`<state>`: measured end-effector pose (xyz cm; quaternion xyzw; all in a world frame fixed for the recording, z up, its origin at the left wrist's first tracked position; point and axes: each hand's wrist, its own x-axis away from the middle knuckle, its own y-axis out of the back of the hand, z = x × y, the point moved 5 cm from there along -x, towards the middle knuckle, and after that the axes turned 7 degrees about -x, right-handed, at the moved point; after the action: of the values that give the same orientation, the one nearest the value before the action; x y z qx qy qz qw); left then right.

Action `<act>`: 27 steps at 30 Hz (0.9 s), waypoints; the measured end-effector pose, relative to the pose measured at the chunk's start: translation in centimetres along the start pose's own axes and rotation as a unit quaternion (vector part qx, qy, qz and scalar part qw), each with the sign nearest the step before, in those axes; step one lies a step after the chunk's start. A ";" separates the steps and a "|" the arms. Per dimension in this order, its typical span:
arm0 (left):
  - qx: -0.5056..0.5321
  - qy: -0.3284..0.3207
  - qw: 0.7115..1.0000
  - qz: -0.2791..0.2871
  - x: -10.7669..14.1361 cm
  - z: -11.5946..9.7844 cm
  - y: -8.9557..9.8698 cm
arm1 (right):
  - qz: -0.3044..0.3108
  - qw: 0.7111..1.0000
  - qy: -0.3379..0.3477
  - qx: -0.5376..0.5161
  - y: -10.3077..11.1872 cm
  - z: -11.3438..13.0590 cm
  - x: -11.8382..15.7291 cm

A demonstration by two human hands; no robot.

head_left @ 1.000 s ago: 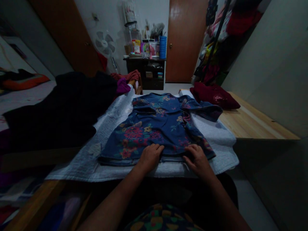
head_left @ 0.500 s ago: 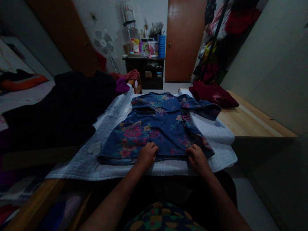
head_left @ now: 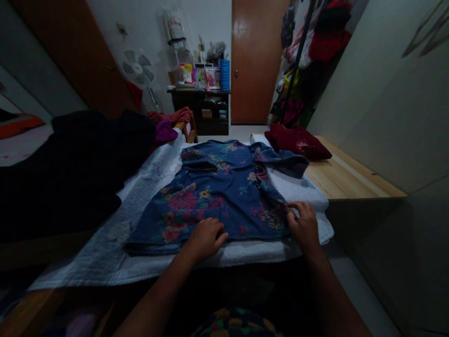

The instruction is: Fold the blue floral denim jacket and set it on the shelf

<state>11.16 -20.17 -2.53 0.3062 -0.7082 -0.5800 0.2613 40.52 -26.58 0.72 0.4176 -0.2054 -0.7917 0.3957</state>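
Note:
A blue floral shirt lies spread on a white quilted cloth, its hem toward me. Its right sleeve stretches out to the side, while the left one is folded in over the body. My left hand rests on the hem near the middle, palm down, thumb apart from the bent fingers. At the hem's right corner, my right hand pinches the side edge between thumb and fingertips. The right fingertips partly cover that corner.
Dark clothing is heaped on the left, with a purple cloth beyond it. A folded maroon garment sits on the wooden board at right. A fan and dark cabinet stand at the back.
My right hand has moved right along the hem to the shirt's corner. The left hand has shifted slightly and its thumb now sticks out. The camera view has turned a little right.

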 end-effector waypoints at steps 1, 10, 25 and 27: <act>-0.006 -0.002 1.000 -0.018 -0.3 -0.3 0.2 | -0.001 1.000 -0.019 0.022 0.1 -0.5 -0.4; -0.009 -0.023 1.000 -0.013 -1.5 -1.7 -1.4 | 0.179 0.971 -0.149 0.057 -2.2 -2.9 -1.6; 0.012 -0.015 0.999 0.044 -4.9 -0.7 0.1 | 0.257 0.945 -0.149 0.137 -0.2 -4.8 -3.2; -0.004 -0.003 1.000 -0.021 -6.6 -0.3 0.7 | 0.239 0.951 -0.128 0.147 -0.6 -3.5 -5.3</act>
<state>15.76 -15.43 -1.88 0.3181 -0.7002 -0.5890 0.2484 44.90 -22.02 1.02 0.3049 -0.4622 -0.6817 0.4782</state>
